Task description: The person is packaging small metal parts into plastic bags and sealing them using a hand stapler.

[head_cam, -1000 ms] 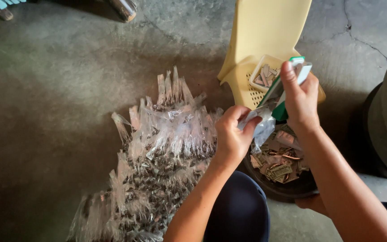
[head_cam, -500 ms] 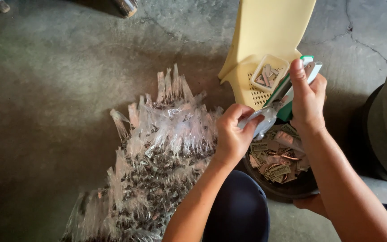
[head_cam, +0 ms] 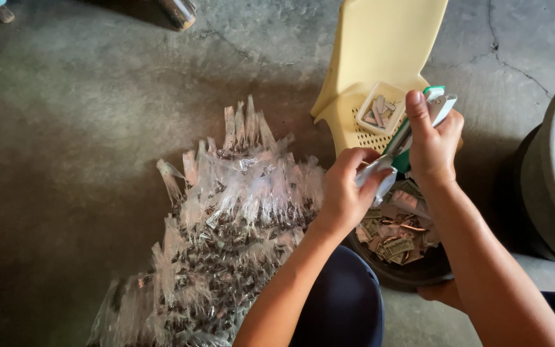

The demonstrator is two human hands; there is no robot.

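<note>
Green-and-silver stapler (head_cam: 419, 122) in right hand (head_cam: 433, 144) above label-filled bowl (head_cam: 398, 270).

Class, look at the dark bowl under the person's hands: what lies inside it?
The dark bowl holds a heap of small folded paper labels. The left hand, right hand and stapler cover its far part, so what lies there or beneath the heap cannot be seen.

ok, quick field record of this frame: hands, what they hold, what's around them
left hand: pinches the front end of the stapler
right hand: grips the green and white stapler
below hands: dark bowl of small paper labels
behind hands: pale yellow plastic chair with a small tray of bits on its seat
left of hands: heap of small clear packets with dark contents
surface: concrete floor
right edge: grey tub
</note>
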